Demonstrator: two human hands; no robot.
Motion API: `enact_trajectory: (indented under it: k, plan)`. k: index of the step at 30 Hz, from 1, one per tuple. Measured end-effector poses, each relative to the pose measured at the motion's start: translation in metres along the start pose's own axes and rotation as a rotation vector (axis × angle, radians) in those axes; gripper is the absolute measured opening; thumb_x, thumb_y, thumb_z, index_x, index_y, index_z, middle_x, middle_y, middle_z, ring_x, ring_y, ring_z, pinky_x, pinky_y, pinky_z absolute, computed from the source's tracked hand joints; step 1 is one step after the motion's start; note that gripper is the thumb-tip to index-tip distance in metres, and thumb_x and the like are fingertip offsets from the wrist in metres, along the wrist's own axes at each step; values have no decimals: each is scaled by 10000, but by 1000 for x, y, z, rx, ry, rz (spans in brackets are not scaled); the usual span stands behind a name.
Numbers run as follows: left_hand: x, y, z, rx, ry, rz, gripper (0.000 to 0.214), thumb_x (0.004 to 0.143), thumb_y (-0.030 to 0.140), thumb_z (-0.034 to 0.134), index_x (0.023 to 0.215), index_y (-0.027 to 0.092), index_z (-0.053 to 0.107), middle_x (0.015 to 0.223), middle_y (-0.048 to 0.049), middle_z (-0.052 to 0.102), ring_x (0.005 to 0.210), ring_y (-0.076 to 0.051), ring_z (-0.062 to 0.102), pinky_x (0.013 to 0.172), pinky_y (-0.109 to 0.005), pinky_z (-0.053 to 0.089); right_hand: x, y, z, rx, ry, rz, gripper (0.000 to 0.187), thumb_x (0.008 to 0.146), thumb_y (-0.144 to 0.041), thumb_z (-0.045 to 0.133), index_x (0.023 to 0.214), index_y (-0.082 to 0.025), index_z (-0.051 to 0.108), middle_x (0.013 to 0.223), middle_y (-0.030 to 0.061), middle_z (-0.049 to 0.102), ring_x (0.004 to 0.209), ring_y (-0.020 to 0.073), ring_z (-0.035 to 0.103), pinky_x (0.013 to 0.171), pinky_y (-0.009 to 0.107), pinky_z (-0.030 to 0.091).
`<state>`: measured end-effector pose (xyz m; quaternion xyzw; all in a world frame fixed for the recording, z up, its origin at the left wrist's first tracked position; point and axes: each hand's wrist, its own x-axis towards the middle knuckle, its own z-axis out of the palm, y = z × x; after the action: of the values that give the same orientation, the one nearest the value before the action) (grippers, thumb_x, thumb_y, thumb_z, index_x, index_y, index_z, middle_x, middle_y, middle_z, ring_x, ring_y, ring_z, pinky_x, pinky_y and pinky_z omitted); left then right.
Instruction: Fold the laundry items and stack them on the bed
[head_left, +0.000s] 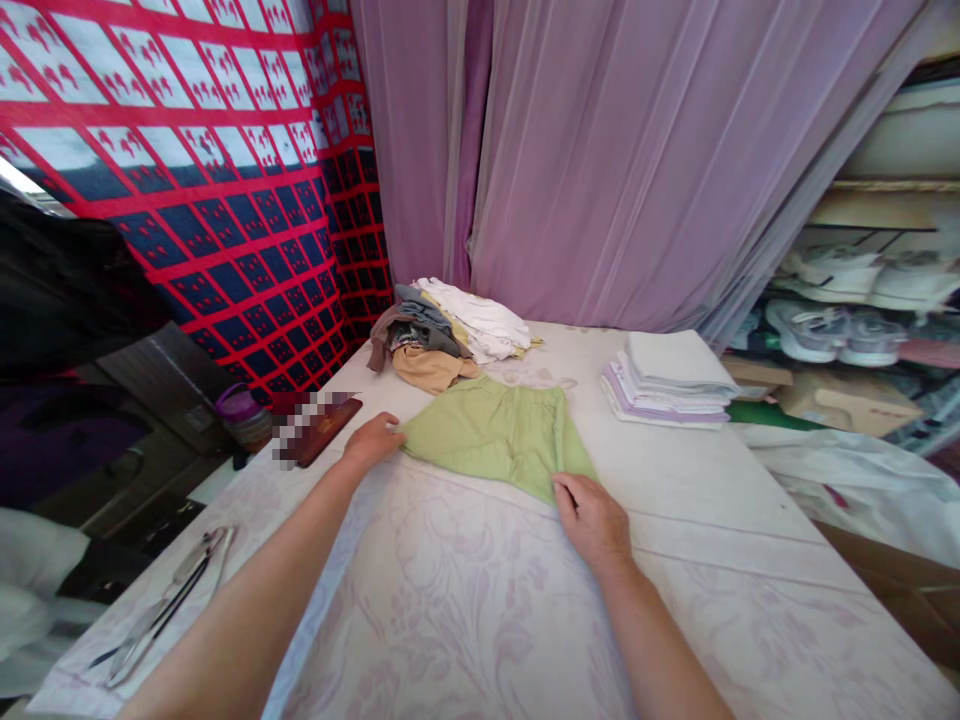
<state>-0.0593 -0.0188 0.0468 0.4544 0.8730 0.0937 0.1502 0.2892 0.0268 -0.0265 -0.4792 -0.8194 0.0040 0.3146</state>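
Two bare forearms (292, 560), bare fingers (579, 485)

Softly creased matt cloth shorts (480, 430), sheer fabric curtain (615, 160), matt cardboard box (847, 402)

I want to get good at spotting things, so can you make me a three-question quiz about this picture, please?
1. True or false: the bare left hand and the bare right hand both touch the light green cloth shorts.

2. Which of these lies on the pale, flower-patterned cloth, to the right of the shorts?
A) a messy heap of clothes
B) a neat stack of folded white and lilac fabric
C) a jar with a purple lid

3. Fill in the colour: the long, sheer fabric curtain behind everything is ____.

Key: 1. True. 2. B. 3. Purple.
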Motion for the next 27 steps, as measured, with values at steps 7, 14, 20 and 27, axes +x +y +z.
enact_trajectory:
  k: [7,14,20,27]
  plan:
    - [1,5,3,-31,8,166,347,810,288,471,1134,282,596,715,42,673,642,-138,611,552,-215,377,1,2,1,34,-8,-1,280,883,-253,416,902,-219,694,880,33,717,800,163,631,705,262,445]
    - [-4,24,-2,81,106,306,407,812,241,467,1206,283,557,831,-1,691,804,-187,636,678,-259,420,1,1,1,39,1,12,276,871,-246,427,894,-229,702,859,31,715,802,157,627,710,251,441]
    - [-10,33,6,155,199,243,477,844,317,469,1308,207,471,1002,-110,698,990,-276,624,816,-357,445,1,1,0,40,-10,19,273,873,-240,428,901,-235,699,878,29,718,813,160,637,715,255,451]
    - [-8,28,12,9,179,67,459,850,362,508,1284,213,507,1101,-83,680,1011,-227,635,807,-290,462,1,1,0,46,-39,33,257,877,-233,436,906,-222,691,893,30,716,820,167,638,714,263,448]
